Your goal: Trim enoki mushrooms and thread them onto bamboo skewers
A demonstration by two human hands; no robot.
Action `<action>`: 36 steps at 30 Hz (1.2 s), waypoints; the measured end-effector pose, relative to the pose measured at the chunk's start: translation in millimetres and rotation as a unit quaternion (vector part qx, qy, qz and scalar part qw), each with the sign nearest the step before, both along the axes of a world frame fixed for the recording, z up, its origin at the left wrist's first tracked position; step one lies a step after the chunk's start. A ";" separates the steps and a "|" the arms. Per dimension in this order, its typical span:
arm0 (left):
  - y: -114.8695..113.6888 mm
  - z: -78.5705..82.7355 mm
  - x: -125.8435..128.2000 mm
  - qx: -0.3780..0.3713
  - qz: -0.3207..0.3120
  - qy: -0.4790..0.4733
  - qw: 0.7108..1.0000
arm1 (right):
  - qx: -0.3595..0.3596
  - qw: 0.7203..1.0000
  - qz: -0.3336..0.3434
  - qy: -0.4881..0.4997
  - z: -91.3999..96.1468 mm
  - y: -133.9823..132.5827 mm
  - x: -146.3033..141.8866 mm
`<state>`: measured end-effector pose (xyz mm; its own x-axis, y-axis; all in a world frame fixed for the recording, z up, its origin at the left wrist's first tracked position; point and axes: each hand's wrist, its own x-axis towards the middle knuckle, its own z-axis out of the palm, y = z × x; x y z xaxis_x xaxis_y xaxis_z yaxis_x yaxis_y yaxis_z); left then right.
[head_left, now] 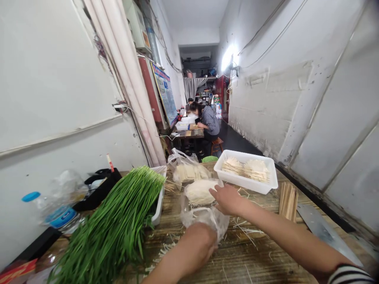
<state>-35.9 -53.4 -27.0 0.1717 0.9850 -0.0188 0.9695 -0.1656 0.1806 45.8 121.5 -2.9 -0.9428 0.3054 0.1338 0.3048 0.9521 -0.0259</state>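
Note:
A clear plastic bag lies on the wooden table in front of me, around a pale, stringy bundle that looks like enoki mushrooms. My left hand is closed at the near end of the bag, its fingertips mostly hidden. From the right, my right hand reaches to the bundle's side, fingers apart and touching the bag's edge. Just beyond sits another plastic bag with pale, flat pieces inside.
Long green chives cover a white tray at left. A white tub holds skewered pale food. Bamboo skewers and a broad metal blade lie right. A bottle stands left. People sit at a far table.

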 end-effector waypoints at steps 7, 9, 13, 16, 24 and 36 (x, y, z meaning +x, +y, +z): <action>24.7 43.5 -9.4 0.099 -0.001 -0.104 0.990 | 0.127 0.989 -0.069 0.002 -15.2 18.0 -10.0; 49.3 47.2 -28.9 0.114 0.081 -0.144 0.980 | 0.143 0.988 -0.066 0.002 -22.4 24.8 -4.7; 107.2 22.5 -55.3 0.096 0.103 -0.106 0.984 | 0.154 0.985 -0.078 0.006 -44.3 33.6 4.3; 135.8 -4.8 -55.5 0.074 0.087 -0.059 0.992 | 0.154 0.983 -0.096 0.020 -58.3 37.9 7.3; 160.1 -26.2 -47.0 0.031 0.109 0.071 0.991 | 0.121 0.979 -0.150 0.059 -69.3 42.5 13.8; 191.9 -41.1 -57.6 -0.050 0.137 0.106 0.984 | 0.052 0.978 -0.189 0.074 -87.4 42.7 8.0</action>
<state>-93.4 138.5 -68.1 -0.1190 0.9850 -0.1249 0.9928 0.1163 -0.0289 53.8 164.2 -90.3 -0.7330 0.6057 0.3096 0.6356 0.7720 -0.0055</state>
